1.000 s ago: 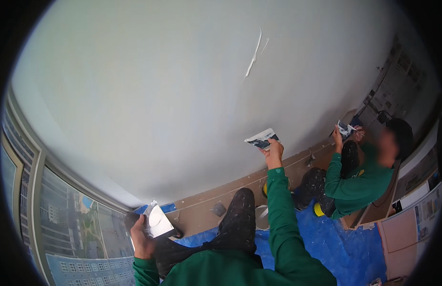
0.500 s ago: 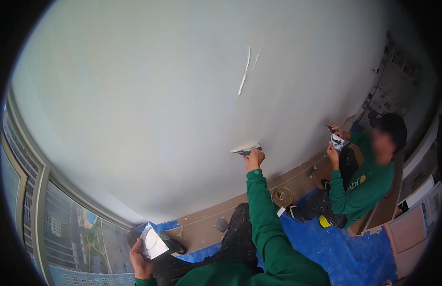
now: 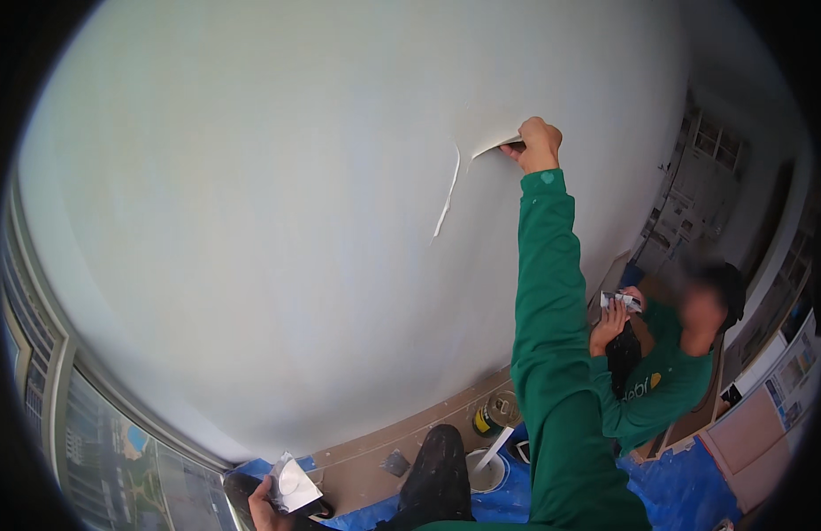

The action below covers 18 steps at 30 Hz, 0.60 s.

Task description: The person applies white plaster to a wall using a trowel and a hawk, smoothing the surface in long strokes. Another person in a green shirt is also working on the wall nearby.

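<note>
My right arm reaches up along a pale grey wall. My right hand is closed around a wide putty knife, its blade edge at the wall. Left of the blade runs a raised streak of white filler, slanting down the wall. Low at the left, my left hand grips a flat square plate with white filler on its face; its handle, if any, is hidden.
To my right a person in a green top holds a filler-smeared plate. A bucket with a white stick and a metal tin stand below. Blue sheeting covers floor; a window is at left.
My right hand has carried the putty knife up the wall, beside the upper part of the filler streak. The view has tilted, and the left hand with its plate now sits lower.
</note>
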Tool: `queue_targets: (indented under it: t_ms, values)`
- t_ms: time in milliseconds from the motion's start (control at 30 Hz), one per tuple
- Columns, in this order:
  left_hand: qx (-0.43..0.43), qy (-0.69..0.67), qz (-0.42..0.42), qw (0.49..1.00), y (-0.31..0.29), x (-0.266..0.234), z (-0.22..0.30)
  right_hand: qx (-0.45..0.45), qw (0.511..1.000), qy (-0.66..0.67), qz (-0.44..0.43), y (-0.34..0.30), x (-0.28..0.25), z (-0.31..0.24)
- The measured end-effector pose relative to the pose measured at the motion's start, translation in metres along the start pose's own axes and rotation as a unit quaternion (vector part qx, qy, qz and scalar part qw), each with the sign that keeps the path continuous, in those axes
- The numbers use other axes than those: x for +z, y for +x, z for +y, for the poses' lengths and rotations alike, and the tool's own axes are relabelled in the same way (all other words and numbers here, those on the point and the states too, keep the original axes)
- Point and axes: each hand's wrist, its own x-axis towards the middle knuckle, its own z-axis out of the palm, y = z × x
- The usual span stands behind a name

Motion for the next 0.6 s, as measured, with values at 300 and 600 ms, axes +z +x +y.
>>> queue_targets:
  t_ms: [300,600]
  values:
    - [0.056,0.109,0.017,0.992,-0.007,0.017,0.023,-0.126,0.981,-0.148,-0.027,0.053,0.065,-0.100]
    - [-0.007,0.021,-0.036,0.999,0.036,0.097,0.016,-0.132,0.979,0.131,-0.079,-0.098,0.001,0.074]
